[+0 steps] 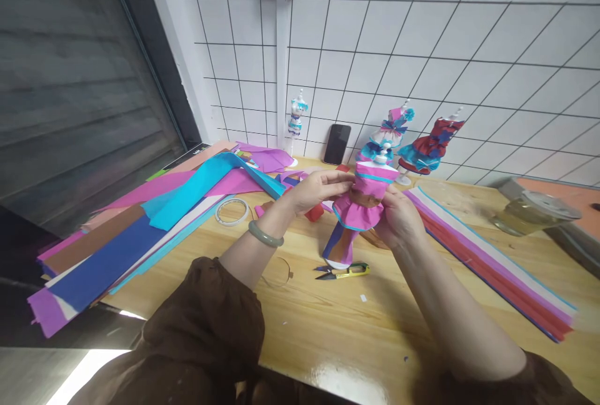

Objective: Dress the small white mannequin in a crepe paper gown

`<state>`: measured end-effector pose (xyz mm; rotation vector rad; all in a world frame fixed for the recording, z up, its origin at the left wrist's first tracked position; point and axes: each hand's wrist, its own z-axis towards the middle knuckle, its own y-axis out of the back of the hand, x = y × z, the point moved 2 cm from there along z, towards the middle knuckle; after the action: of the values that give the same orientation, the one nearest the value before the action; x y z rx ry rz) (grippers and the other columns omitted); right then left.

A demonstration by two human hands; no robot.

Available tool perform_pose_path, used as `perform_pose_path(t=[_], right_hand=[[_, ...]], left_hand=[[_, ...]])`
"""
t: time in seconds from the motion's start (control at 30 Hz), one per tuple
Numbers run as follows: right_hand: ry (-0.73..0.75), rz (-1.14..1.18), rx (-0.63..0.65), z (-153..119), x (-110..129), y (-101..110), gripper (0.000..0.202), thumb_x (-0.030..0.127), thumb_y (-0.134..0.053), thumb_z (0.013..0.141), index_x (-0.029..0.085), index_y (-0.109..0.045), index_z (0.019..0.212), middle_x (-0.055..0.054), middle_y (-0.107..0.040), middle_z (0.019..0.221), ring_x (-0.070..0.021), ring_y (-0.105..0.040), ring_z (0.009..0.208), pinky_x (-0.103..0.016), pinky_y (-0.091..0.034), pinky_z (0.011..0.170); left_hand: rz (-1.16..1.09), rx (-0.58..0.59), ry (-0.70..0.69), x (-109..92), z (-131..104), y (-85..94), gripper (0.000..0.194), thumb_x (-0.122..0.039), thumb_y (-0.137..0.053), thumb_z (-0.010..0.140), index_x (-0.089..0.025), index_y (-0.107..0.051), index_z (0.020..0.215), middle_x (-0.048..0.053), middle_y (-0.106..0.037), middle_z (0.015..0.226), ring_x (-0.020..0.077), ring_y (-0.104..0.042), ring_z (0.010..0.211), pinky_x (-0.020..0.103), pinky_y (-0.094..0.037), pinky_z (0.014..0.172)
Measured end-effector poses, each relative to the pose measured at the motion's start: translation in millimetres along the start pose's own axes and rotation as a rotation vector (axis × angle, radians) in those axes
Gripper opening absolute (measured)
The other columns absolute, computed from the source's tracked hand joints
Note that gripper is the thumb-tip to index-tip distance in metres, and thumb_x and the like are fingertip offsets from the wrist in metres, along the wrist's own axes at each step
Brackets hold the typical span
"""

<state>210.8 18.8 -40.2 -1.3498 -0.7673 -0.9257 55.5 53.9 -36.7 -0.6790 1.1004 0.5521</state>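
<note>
A small white mannequin (383,156) stands upright between my hands, dressed in a pink ruffled paper outfit (359,212) with blue trim and a brown waist. My left hand (319,191) has its fingers stretched out against the left side of the waist. On the other side, my right hand (399,216) pinches the outfit's edge at the waist, its fingertips partly behind it. Yellow-handled thread snips (349,272) lie by the mannequin's base.
Coloured paper strips (103,261) spread over the table's left, beside a tape roll (232,212). More strips (492,261) and a glass jar (534,212) are at right. Dressed mannequins (431,145) and a phone (337,144) stand along the wall.
</note>
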Motion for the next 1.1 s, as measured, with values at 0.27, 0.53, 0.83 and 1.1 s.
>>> perform_pose_path(t=[0.27,0.53,0.83,1.1], right_hand=[[0.003,0.007,-0.012,-2.3,3.9,-1.5,0.01,0.021,-0.063,0.067,0.021,-0.071,0.072,-0.004,-0.073,0.083,-0.0212,-0.066,0.079,-0.036,-0.053,0.081],[0.183,0.037,-0.141,-2.9,4.5,-1.8,0.007,0.016,-0.066,0.059,0.019,-0.069,0.064,-0.001,-0.073,0.073,-0.0179,-0.066,0.069,-0.03,-0.054,0.067],[0.211,0.051,-0.175,-11.3,2.3,-10.3,0.015,0.013,-0.074,0.057,0.018,-0.071,0.071,0.001,-0.073,0.066,-0.0119,-0.064,0.055,-0.023,-0.051,0.055],[0.216,0.039,-0.112,-9.5,-2.0,-8.1,0.018,0.015,-0.077,0.059,0.019,-0.073,0.076,0.001,-0.074,0.073,-0.012,-0.065,0.06,-0.024,-0.053,0.06]], left_hand=[[0.069,0.107,-0.026,-5.9,-3.2,-4.7,0.056,-0.023,-0.08,0.064,-0.018,-0.06,0.117,0.011,-0.063,0.112,0.0236,-0.058,0.107,0.043,-0.043,0.093],[0.176,0.136,-0.043,-4.1,-2.2,-3.8,0.06,-0.022,-0.078,0.065,-0.017,-0.057,0.122,0.013,-0.063,0.115,0.0266,-0.055,0.113,0.046,-0.043,0.095],[0.155,0.076,-0.037,-5.0,-2.1,-5.9,0.049,-0.025,-0.079,0.064,-0.016,-0.063,0.11,0.012,-0.062,0.115,0.0233,-0.059,0.105,0.043,-0.044,0.093],[0.117,0.006,-0.053,-3.4,-0.5,-9.6,0.038,-0.031,-0.077,0.067,-0.013,-0.067,0.099,0.008,-0.067,0.097,0.0173,-0.063,0.089,0.035,-0.048,0.083]])
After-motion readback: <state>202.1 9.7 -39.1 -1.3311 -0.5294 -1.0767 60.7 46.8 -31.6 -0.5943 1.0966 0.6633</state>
